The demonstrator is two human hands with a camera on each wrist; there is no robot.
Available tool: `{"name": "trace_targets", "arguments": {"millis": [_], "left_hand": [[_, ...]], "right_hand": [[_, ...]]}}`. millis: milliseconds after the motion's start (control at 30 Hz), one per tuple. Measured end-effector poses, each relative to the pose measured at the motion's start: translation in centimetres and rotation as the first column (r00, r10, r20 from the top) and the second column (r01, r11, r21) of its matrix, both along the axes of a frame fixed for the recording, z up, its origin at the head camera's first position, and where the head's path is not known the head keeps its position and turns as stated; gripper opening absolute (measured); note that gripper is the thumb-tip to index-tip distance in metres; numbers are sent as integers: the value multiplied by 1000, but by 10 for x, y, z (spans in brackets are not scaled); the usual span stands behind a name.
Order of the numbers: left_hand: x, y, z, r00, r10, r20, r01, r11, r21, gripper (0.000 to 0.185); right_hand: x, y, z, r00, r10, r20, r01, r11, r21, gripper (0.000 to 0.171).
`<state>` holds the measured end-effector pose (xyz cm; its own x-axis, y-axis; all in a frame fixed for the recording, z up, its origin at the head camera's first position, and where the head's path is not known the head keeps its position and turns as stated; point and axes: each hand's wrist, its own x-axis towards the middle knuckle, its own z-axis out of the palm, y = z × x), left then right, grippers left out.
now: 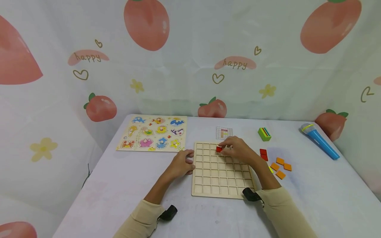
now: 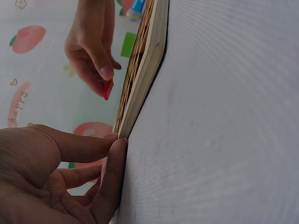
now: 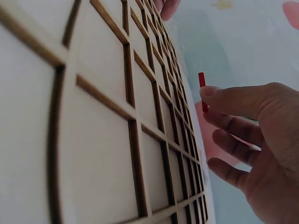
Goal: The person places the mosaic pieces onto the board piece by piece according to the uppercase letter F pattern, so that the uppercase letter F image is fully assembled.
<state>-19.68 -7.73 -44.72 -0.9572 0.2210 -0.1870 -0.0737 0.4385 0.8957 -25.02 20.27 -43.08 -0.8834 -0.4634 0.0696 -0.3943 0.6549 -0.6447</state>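
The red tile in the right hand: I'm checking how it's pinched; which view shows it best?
The right wrist view: the red tile appears close up and edge-on, pinched by the right hand. The head view shows it small, from above; the left wrist view shows it farther off, partly covered.

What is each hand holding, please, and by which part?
The right hand pinches a red tile at its right side; the left hand pinches the grid board by its left edge.

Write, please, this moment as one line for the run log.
right grip: pinches red tile above grid board | left grip: pinches grid board's left edge | orange tiles: right of grid board
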Motion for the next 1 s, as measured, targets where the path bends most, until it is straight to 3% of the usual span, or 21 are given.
{"name": "trace_targets", "arguments": {"millis": [300,1000], "left_hand": [[0,0,1,1000,2,3,-2,1000,11,65],[-1,-1,0,1000,-7,1,7,1000,19,64]], "right_hand": [[-5,-14,0,999,8,50,-10,999,33,33],[-11,-25,-4,998,60,-6,-59,995,83,29]]}}
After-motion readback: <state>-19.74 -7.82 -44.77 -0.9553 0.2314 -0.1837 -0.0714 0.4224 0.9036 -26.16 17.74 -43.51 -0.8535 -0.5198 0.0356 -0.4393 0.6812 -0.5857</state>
